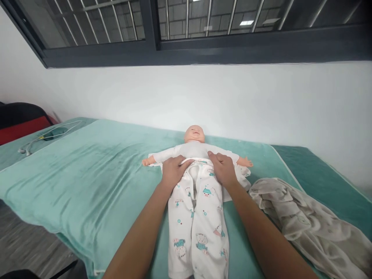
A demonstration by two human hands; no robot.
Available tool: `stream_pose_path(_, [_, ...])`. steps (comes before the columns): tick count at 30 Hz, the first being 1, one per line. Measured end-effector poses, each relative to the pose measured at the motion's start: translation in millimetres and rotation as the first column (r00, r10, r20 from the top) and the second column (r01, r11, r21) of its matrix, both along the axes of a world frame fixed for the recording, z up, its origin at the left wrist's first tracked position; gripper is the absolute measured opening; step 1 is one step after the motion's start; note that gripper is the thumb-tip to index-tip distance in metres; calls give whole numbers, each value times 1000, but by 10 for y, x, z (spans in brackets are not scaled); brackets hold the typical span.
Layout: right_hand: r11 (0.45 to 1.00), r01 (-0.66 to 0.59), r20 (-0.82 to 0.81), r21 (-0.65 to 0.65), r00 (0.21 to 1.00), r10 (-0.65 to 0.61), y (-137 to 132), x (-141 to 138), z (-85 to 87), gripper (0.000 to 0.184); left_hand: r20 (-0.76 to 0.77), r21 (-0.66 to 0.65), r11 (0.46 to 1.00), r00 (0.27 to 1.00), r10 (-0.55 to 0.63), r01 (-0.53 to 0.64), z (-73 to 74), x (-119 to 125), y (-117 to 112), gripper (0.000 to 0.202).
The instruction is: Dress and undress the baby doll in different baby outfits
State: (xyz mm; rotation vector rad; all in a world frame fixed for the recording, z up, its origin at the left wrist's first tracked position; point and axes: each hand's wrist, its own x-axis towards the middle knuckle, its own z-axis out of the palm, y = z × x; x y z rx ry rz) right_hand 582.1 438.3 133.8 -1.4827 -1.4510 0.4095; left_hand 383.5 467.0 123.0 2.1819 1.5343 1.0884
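A baby doll (pixel 194 134) lies on its back, head toward the wall and arms stretched out to both sides. It wears a white long-sleeved top (pixel 188 150). Printed white baby trousers (pixel 207 205) cover its lower body, with the legs reaching toward me. My left hand (pixel 173 170) is closed on the left side of the waistband, thumb lying along its top. On the opposite side, my right hand (pixel 223 169) grips the waistband with its fingers curled. Part of a white printed garment (pixel 242 175) shows beneath the doll's arm at right. The doll's legs are hidden.
A crumpled whitish cloth (pixel 302 217) lies beside my right forearm. The green cover (pixel 95 174) spreads over the bed-like surface, whose near left edge drops to the floor. A white cord (pixel 27 149) lies at far left. Behind rises a white wall (pixel 130 97) below a barred window.
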Motion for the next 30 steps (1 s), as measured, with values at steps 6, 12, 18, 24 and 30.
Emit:
stream_pose_path(6, [951, -31, -10, -308, 1000, 29, -13, 247, -130, 56, 128, -110, 991, 990, -61, 75, -16, -157, -102, 56])
stream_pose_path(12, [936, -249, -50, -248, 968, 245, -321, 364, -164, 43, 182, -177, 978, 980, -81, 114, -61, -255, -222, 43])
stream_pose_path(18, [826, -445, -201, -345, 895, 398, -546, 417, -93, 60, 261, -170, 976, 961, -90, 137, -84, -306, -348, 26])
stream_pose_path(24, [907, -276, -36, -318, 960, 279, -552, 289, -110, 44, 222, -99, 993, 974, -48, 71, -147, -315, -399, 31])
stream_pose_path(30, [988, 121, 291, -98, 953, -87, -685, -51, -239, 35, 264, -30, 993, 957, 120, -116, -196, -246, -439, 36])
